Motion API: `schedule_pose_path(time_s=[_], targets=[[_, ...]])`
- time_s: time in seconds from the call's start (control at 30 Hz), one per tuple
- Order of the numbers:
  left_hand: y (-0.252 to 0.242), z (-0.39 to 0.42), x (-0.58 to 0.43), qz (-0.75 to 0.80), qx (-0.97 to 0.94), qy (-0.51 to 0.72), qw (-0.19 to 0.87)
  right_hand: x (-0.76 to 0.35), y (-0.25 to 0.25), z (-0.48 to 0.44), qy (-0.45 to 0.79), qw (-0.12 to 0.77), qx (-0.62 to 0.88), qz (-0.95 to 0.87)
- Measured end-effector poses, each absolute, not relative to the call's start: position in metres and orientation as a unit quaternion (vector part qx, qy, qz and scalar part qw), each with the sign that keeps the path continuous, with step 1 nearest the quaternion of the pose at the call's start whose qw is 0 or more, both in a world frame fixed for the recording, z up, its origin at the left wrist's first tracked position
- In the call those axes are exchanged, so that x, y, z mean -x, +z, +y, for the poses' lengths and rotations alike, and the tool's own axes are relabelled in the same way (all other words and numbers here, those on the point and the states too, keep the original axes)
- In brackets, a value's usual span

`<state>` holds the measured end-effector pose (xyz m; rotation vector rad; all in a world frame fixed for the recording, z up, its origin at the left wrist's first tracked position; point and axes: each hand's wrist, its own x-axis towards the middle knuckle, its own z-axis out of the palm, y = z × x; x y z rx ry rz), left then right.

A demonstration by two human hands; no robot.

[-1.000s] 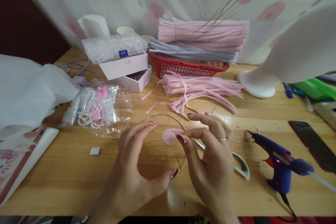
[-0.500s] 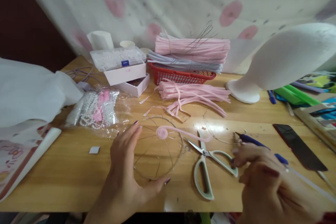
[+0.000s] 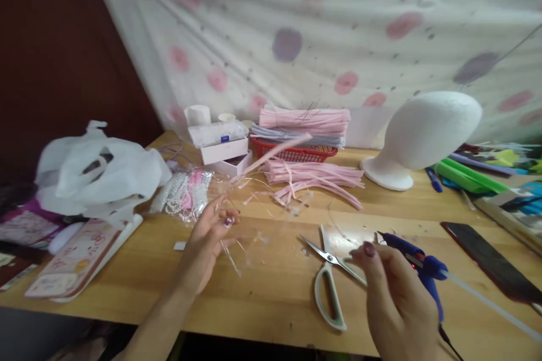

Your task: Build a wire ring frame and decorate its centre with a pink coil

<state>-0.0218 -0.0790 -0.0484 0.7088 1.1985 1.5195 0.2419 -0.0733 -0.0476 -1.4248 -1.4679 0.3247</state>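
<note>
My left hand (image 3: pixel 212 237) is closed on the thin wire frame, which is tilted up and blurred. A pink fuzzy stem (image 3: pixel 275 152) sticks up from the frame toward the red basket. My right hand (image 3: pixel 396 287) is pinched, its thumb and index finger together over a scissor handle; whatever lies between the fingertips is too small to name. White-handled scissors (image 3: pixel 329 259) lie open between my hands. Just behind my right hand rests a blue glue gun (image 3: pixel 423 262) with a clear glue stick.
Pink stems (image 3: pixel 313 175) lie before a red basket (image 3: pixel 296 152). A white foam head (image 3: pixel 427 135) stands right of them, with a black phone (image 3: pixel 486 259) nearer. Bagged beads (image 3: pixel 188 194) and white boxes (image 3: pixel 224 151) are at left.
The view has shifted, showing more curtain. My left hand has lifted and tilted the wire frame, swinging the pink stem upward. My right hand has moved left off the glue gun, its fingers now pinched.
</note>
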Motion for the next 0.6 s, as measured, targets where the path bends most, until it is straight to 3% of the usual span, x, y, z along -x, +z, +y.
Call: schedule_pose_path(time_s=[0.13,0.27,0.43,0.6], targets=[[-0.037,-0.088,0.022,0.359,-0.189,0.578,0.708,-0.218,-0.053,-0.061,0.282,0.487,0.596,-0.573],[-0.052,-0.099,0.015,0.252,-0.146,0.537,0.791,-0.2,-0.057,-0.066,0.415,0.471,0.509,-0.589],[-0.064,-0.103,0.005,0.179,-0.129,0.504,0.835,-0.196,-0.049,-0.078,0.396,0.454,0.521,-0.605],[-0.06,-0.097,0.001,0.222,-0.122,0.488,0.836,-0.199,-0.042,-0.081,0.316,0.446,0.573,-0.61]])
